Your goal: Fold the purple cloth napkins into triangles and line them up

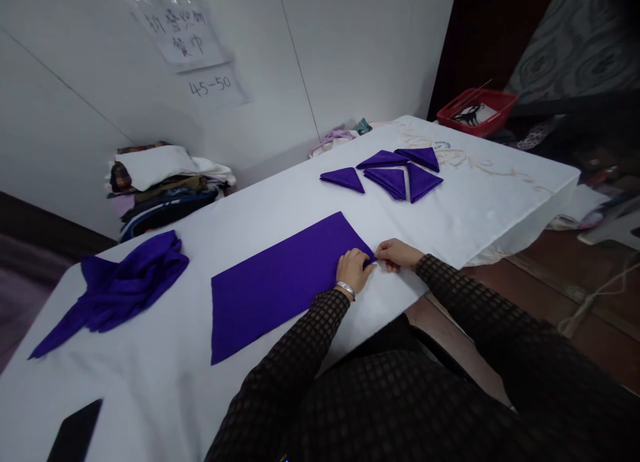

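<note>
A purple cloth napkin (280, 282) lies flat on the white table (165, 382) as a long rectangle. My left hand (353, 269), with a silver bracelet at the wrist, rests curled on the napkin's near right corner. My right hand (397, 254) pinches that same corner from the right, fingers closed on the fabric. Several purple napkins folded into triangles (387, 172) lie in a group farther along the table. A loose heap of unfolded purple napkins (125, 285) sits at the left.
A stack of folded clothes (160, 185) stands against the wall at the back left. A red basket (477, 109) is beyond the table's far end. A dark phone (75, 432) lies near the front left edge. Paper notes hang on the wall.
</note>
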A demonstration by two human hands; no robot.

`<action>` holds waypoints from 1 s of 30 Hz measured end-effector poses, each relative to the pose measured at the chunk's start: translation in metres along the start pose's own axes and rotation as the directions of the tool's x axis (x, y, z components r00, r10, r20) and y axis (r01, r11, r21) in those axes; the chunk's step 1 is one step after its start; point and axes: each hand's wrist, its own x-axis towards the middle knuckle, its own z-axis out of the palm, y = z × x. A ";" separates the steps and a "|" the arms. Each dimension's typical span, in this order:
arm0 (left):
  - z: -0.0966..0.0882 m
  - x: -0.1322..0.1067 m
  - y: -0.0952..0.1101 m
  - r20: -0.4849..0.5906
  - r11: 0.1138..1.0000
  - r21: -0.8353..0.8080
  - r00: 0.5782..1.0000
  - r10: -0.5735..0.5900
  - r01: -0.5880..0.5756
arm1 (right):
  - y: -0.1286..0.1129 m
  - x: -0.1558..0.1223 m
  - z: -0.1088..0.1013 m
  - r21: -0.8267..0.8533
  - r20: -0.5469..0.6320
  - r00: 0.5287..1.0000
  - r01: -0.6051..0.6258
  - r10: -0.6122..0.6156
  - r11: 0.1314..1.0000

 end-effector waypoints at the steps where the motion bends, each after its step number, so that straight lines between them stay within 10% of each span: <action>1: 0.000 0.000 0.000 -0.005 1.000 -0.005 1.000 -0.007 0.007 | 0.000 0.000 0.000 0.001 0.001 1.000 -0.001 0.001 1.000; 12: -0.006 0.015 -0.004 -0.145 0.852 -0.474 0.935 -0.324 0.222 | 0.000 -0.004 0.001 0.069 0.042 0.999 -0.009 0.006 0.998; 30: 0.006 -0.001 0.010 -0.182 0.966 -0.259 0.983 -0.039 -0.010 | 0.006 -0.003 0.000 0.356 0.136 0.990 -0.031 -0.019 0.934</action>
